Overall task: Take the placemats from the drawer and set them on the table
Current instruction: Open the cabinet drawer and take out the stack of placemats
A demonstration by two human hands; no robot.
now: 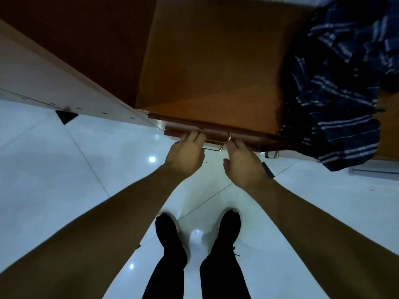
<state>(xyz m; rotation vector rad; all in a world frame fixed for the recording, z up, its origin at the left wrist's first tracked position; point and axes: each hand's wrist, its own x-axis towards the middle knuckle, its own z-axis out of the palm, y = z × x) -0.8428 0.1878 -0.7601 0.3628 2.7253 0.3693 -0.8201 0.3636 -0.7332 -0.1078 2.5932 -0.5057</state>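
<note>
Two hands meet at my drawer, a reddish-brown wooden front below the cabinet top: left hand and right hand curl fingers over its edge beside the brass handle; placemats unseen.

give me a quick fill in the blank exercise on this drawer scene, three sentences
1. Both bare hands, left hand and right hand, reach to the front edge of the brown wooden ____.
2. The dark blue white-striped cloth hangs on the person's ____ side.
3. The slim brass handle sits ____ the two hands.

Missing words: drawer; right; between
</note>
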